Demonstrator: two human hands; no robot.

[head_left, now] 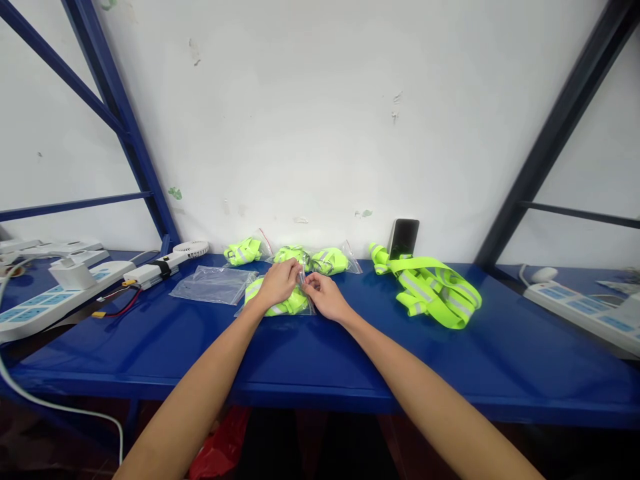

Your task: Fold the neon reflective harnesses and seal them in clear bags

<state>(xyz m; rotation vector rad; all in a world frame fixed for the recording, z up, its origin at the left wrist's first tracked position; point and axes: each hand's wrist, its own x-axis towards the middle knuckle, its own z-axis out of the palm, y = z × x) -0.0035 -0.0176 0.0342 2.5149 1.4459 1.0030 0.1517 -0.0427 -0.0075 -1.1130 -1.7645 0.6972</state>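
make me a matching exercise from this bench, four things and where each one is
1 phone
2 empty clear bags
3 loose straps
4 bagged strap

a pinched by left hand and right hand
b propped against the wall
c flat on the table, left of both hands
d heaped right of both hands

Pairs: 1-b, 2-c, 3-d, 4-a

Bare blue shelf point(350, 360) lies open nearside; bagged straps point(330, 261), loose straps point(435, 287) and power strips point(55, 300) crowd the back.
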